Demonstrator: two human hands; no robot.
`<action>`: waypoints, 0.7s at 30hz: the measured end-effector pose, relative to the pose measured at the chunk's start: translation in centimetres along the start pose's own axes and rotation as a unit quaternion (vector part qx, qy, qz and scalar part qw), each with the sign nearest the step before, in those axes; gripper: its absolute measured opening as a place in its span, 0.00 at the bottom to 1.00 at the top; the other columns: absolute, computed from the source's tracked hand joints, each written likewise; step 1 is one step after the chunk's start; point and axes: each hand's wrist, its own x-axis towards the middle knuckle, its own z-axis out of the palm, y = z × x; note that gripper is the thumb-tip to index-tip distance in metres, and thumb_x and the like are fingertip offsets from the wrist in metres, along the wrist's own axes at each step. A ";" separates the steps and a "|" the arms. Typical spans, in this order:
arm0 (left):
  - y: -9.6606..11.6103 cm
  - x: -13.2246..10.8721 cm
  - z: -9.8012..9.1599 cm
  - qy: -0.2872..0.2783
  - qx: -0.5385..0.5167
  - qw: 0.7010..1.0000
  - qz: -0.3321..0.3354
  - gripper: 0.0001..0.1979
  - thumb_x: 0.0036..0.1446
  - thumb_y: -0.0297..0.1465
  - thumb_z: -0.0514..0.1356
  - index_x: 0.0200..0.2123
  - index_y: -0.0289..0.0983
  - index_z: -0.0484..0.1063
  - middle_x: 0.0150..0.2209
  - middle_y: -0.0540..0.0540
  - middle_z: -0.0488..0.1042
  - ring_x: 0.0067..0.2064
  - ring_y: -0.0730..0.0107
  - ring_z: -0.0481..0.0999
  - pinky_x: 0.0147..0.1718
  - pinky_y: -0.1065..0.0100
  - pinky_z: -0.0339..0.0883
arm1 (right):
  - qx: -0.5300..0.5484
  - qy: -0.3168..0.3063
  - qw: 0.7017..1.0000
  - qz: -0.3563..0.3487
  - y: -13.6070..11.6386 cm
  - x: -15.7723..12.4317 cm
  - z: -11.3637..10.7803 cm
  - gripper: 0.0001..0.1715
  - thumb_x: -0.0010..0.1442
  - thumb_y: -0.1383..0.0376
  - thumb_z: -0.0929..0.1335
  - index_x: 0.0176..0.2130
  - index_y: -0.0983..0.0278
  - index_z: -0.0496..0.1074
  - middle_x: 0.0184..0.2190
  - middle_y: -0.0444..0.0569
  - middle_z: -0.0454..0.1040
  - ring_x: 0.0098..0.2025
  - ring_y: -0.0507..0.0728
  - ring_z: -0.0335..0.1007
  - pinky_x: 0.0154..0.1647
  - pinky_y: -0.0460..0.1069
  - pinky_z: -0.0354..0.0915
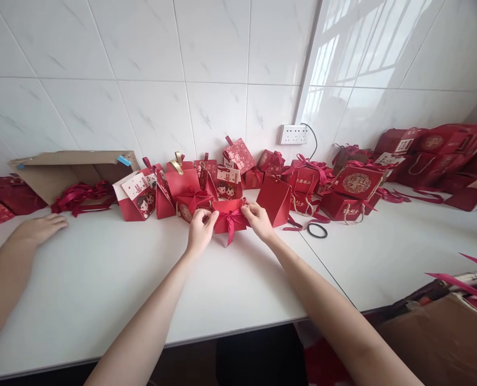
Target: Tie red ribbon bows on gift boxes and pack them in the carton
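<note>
A small red gift box (222, 224) with a dark pink ribbon bow (230, 219) on its front is held just above the white table (206, 289). My left hand (201, 229) pinches its left upper edge between thumb and fingers. On the other side my right hand (258, 219) is closed on the right upper corner, beside a short bit of cord. The ribbon's tails hang down between the two hands. Directly behind stand a red box with a bow (192, 202) and, to the right, a tall plain red box (273, 199).
Red boxes with couple prints (138, 197) line the wall. Stacked boxes (357, 185) and a black ring (317, 230) lie right. A cardboard box (81, 161) holds ribbons at left. Another person's hand (41, 228) rests on the table. A brown carton (439, 332) stands lower right.
</note>
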 end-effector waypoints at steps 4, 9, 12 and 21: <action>-0.1 -0.1 -0.1 -0.001 -0.013 1.000 -0.004 0.14 0.51 0.42 0.58 0.24 0.39 0.63 0.28 0.49 0.67 0.35 0.66 0.68 0.41 0.66 0.62 | 0.009 -0.015 0.999 -0.035 -0.1 -0.6 0.1 0.15 0.53 0.57 0.65 0.21 0.61 0.58 0.48 0.55 0.69 0.54 0.61 0.65 0.47 0.53 0.66; 0.3 -0.4 -0.3 0.023 -0.039 0.999 -0.012 0.14 0.51 0.43 0.58 0.24 0.39 0.60 0.27 0.50 0.64 0.33 0.68 0.68 0.38 0.67 0.65 | -0.024 -0.013 0.991 -0.128 -0.9 -1.5 0.3 0.14 0.55 0.58 0.65 0.23 0.60 0.59 0.47 0.57 0.69 0.57 0.62 0.62 0.49 0.55 0.65; 0.3 -0.3 -0.7 0.051 -0.053 0.997 -0.039 0.15 0.51 0.45 0.57 0.25 0.40 0.60 0.26 0.51 0.64 0.31 0.69 0.68 0.36 0.68 0.66 | -0.065 -0.022 0.980 -0.188 -1.3 -1.6 0.3 0.12 0.56 0.55 0.67 0.32 0.61 0.65 0.50 0.59 0.67 0.61 0.64 0.57 0.54 0.57 0.63; -1.8 0.1 -0.7 0.001 -0.133 0.972 -0.192 0.25 0.34 0.53 0.63 0.21 0.38 0.63 0.21 0.50 0.67 0.27 0.64 0.72 0.24 0.61 0.73 | -0.117 -0.189 0.970 -0.103 1.0 -0.1 -0.9 0.46 0.46 0.58 0.73 0.60 0.62 0.54 0.57 0.60 0.60 0.60 0.67 0.57 0.59 0.63 0.57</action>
